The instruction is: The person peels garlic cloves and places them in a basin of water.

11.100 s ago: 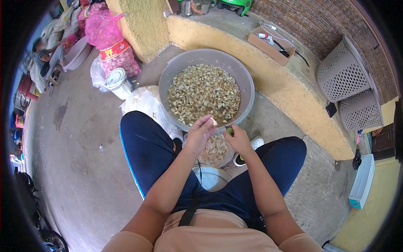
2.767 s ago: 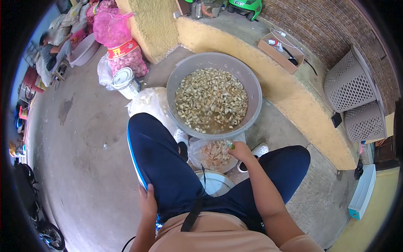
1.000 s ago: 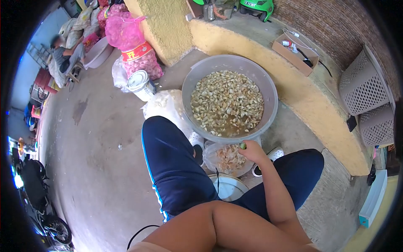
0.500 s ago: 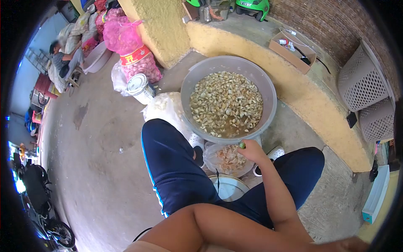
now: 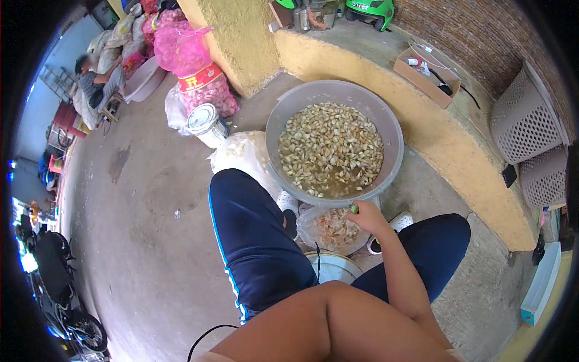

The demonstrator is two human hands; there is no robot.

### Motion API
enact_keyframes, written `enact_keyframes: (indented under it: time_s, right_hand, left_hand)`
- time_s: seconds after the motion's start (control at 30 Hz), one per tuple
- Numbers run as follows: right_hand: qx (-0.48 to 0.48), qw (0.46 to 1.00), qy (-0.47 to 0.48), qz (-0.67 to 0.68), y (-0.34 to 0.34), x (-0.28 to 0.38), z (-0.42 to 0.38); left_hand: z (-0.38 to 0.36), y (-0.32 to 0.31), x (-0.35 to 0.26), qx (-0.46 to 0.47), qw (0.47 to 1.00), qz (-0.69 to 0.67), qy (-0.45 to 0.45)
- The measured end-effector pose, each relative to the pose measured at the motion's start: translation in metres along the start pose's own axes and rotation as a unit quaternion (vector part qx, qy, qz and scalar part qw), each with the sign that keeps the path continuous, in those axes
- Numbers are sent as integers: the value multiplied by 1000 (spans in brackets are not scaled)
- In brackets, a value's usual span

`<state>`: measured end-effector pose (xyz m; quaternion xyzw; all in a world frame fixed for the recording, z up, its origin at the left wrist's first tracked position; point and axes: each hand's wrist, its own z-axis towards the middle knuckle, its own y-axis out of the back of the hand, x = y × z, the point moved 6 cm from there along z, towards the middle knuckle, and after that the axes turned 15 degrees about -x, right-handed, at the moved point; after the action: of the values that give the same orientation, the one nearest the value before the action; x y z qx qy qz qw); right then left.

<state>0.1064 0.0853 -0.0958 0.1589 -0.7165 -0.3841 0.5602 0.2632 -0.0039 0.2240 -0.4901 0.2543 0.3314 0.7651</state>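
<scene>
See big grey tub, loaded with pale cloves in brownish water
See pink net sack behind, stuffed with bulbs; carries red band with yellow gate-like mark, can't make out any words
See clear bag at tub's near side, holding tan peelings; also lidded white pail beside sack, print too small to read
See right hand clamped on green piece, near tub's near rim; can't tell long axis or pointing, mostly hidden by fist
Can't tell left hand's state, out of frame
</scene>
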Motion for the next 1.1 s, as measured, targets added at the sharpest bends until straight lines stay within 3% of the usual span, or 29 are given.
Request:
enact_keyframes:
  time_s: [1.1]
  right_hand:
    - [11, 1000, -19, 13, -1, -7, 5]
  left_hand:
    - [-22, 24, -5, 2, 1000, 23, 15]
